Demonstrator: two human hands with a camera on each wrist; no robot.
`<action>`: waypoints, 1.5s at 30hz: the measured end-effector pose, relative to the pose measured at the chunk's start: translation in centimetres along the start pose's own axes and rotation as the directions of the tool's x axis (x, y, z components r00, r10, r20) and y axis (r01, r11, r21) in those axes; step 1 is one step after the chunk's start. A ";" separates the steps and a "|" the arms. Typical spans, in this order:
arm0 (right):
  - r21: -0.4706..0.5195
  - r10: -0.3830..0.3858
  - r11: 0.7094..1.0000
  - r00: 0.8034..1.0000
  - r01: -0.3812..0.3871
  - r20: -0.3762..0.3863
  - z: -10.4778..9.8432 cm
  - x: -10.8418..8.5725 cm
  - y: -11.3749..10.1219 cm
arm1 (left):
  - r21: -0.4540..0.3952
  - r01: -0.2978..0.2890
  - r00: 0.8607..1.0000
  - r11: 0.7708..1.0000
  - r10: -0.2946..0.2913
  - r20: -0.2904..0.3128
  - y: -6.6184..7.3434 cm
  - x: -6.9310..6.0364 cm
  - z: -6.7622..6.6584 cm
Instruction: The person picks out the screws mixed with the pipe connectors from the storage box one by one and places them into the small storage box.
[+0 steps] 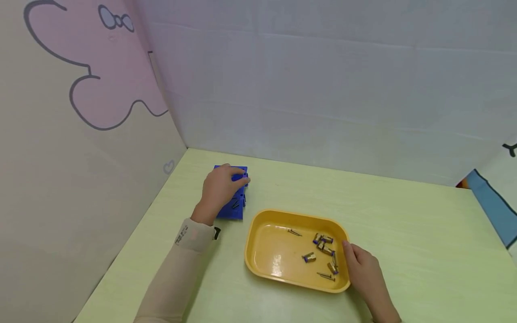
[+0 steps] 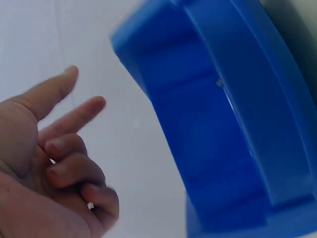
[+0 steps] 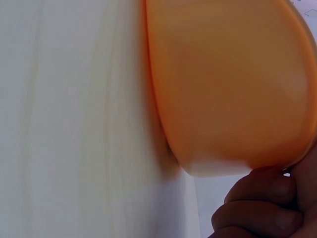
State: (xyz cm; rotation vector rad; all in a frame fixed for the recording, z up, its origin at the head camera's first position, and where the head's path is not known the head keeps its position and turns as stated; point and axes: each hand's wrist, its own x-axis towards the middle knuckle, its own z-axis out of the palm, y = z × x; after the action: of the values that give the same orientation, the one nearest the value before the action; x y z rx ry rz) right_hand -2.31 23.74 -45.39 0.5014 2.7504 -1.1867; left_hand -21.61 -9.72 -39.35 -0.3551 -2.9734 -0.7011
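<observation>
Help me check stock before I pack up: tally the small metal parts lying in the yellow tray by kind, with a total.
In the yellow tray:
Brass-coloured fittings: 6
Screws: about 5; some lie too close together to separate surely
Total: about 11

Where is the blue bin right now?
In the head view, the blue bin sits on the left part of the table, left of the yellow tray and partly hidden by the person's left hand.
</observation>
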 end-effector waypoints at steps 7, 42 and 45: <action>0.012 -0.017 1.000 1.000 0.017 -0.014 0.2 0.2 -0.2 | -0.222 -0.209 0.972 0.952 0.227 0.060 3.3 -0.8 0.4; 0.012 -0.026 1.000 1.000 0.026 0.006 0.0 0.2 0.3 | -0.229 -0.771 0.439 0.594 0.756 0.485 15.2 -6.1 8.4; 0.008 -0.022 1.000 1.000 0.022 0.005 0.0 0.2 0.4 | -0.259 -0.760 0.414 0.597 0.750 0.515 15.3 -6.1 9.0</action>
State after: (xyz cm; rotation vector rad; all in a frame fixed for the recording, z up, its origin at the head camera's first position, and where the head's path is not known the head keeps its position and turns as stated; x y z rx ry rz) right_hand -2.41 24.05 -45.68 0.4695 2.7546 -1.2029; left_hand -12.10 6.34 -41.44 -2.1049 -2.7119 -0.4720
